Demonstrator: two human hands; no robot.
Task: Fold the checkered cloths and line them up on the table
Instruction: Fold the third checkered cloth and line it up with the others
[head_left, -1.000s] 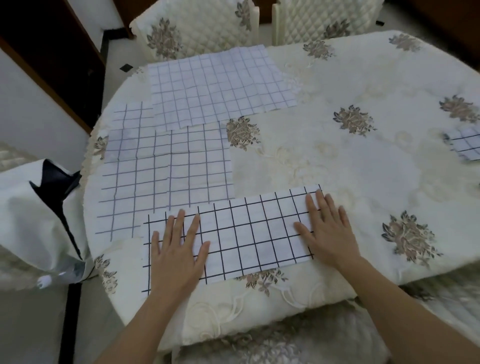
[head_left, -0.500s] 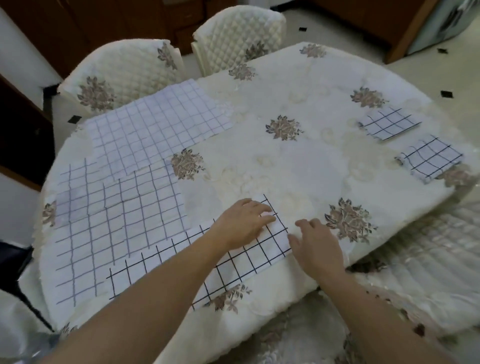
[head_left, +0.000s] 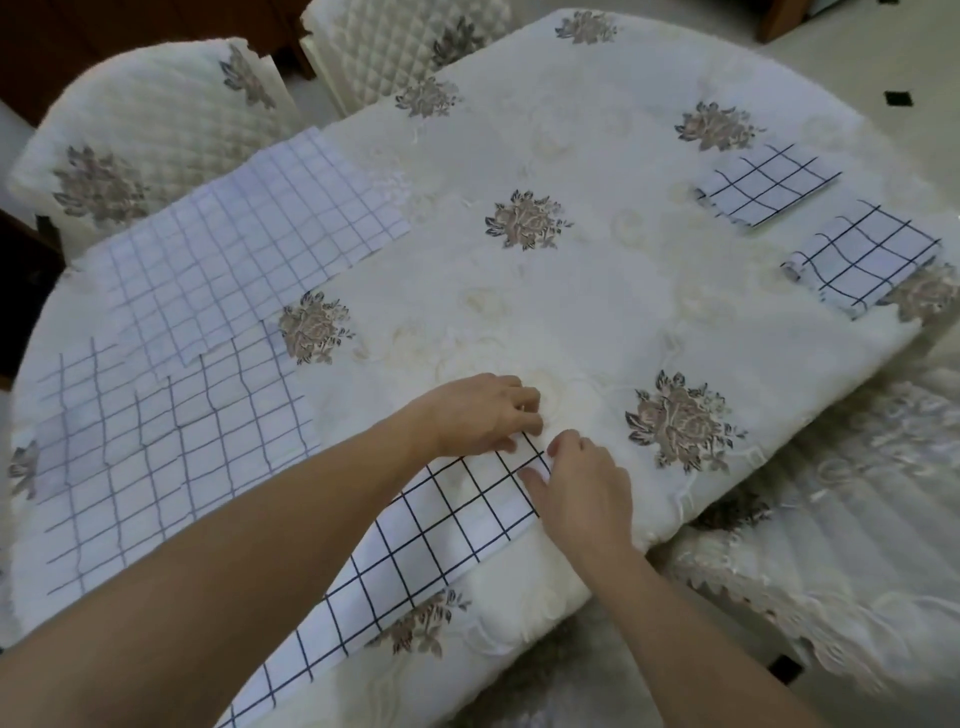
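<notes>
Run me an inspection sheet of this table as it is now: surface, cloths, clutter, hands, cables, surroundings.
Surface: table under a cream flowered cover.
Job's things: black-checked cloth lies as a strip along the near edge; far folded cloth and near folded cloth sit side by side at the right; fine-checked cloth lies unfolded, overlapping wide-checked cloth, at the left.
Clutter: nothing seen.
Grippers: left hand and right hand pinch the black-checked cloth's right end.
Cables: nothing seen.
Surroundings: quilted chairs beyond the table.
</notes>
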